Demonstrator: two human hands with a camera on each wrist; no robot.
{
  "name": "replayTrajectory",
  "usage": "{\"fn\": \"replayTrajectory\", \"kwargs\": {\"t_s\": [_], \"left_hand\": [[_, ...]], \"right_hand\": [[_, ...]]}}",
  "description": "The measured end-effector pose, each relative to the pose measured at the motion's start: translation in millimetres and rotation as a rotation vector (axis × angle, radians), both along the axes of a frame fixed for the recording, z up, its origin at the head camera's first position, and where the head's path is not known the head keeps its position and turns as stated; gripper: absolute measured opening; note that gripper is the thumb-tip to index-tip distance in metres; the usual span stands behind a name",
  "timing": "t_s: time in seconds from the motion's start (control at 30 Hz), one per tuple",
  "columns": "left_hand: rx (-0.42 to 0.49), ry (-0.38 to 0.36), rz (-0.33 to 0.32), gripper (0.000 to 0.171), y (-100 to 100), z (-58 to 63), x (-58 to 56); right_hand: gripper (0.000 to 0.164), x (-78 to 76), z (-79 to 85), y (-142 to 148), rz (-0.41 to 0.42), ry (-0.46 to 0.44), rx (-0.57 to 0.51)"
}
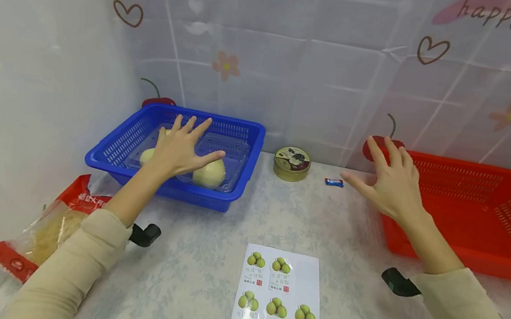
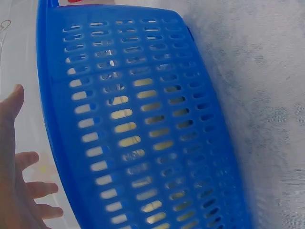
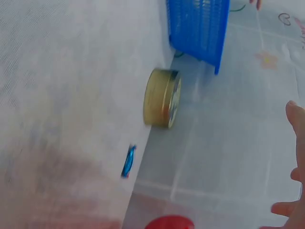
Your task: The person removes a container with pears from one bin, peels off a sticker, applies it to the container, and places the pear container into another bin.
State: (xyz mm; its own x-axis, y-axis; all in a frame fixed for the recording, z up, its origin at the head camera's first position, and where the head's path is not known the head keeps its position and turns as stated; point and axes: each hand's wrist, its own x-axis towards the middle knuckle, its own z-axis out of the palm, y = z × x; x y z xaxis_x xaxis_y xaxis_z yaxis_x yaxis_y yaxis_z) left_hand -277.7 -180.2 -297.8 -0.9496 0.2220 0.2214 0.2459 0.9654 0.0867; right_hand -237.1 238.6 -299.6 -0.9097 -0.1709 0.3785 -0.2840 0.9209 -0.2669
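My left hand (image 1: 177,148) hovers over the blue basket (image 1: 244,180) with its fingers spread and holds nothing. Inside that basket lie pale rounded items (image 1: 210,173) and a clear plastic container (image 1: 235,151), partly hidden by the hand. In the left wrist view the slotted wall of the blue basket (image 2: 138,114) fills the middle, with the hand beyond its rim. My right hand (image 1: 393,184), fingers spread and holding nothing, is raised by the left edge of the red basket (image 1: 450,257). Nearest to it is a small blue-wrapped candy (image 1: 334,182).
A round gold tin (image 1: 291,164) stands by the back wall between the baskets. On the table (image 1: 197,273) in front lies a sheet of pear stickers (image 1: 280,301). A red-and-clear packet of yellowish food (image 1: 56,228) lies at the left, partly under the left sleeve.
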Motion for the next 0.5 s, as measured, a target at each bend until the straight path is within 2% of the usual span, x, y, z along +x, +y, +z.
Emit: {"fn": "replayTrajectory", "kwargs": {"t_s": [0.13,0.23,0.37,0.5], "left_hand": [[0.016,0.051,0.020,0.080,-8.3,-3.4,5.4],[0.072,0.049,0.022,0.066,-15.0,-6.7,8.3],[0.160,-0.041,0.014,0.059,-23.0,-10.0,10.2],[0.184,-0.137,-0.001,0.062,-28.8,-13.9,11.8]], "right_hand": [[0.085,-11.2,0.3,-19.5,0.120,-0.090,-0.109],[0.082,-22.6,1.0,-38.1,0.216,-0.141,-0.170],[0.077,-39.6,1.6,-69.4,0.319,-0.160,-0.191],[0.075,-57.4,3.9,-102.9,0.397,-0.176,-0.196]]}}
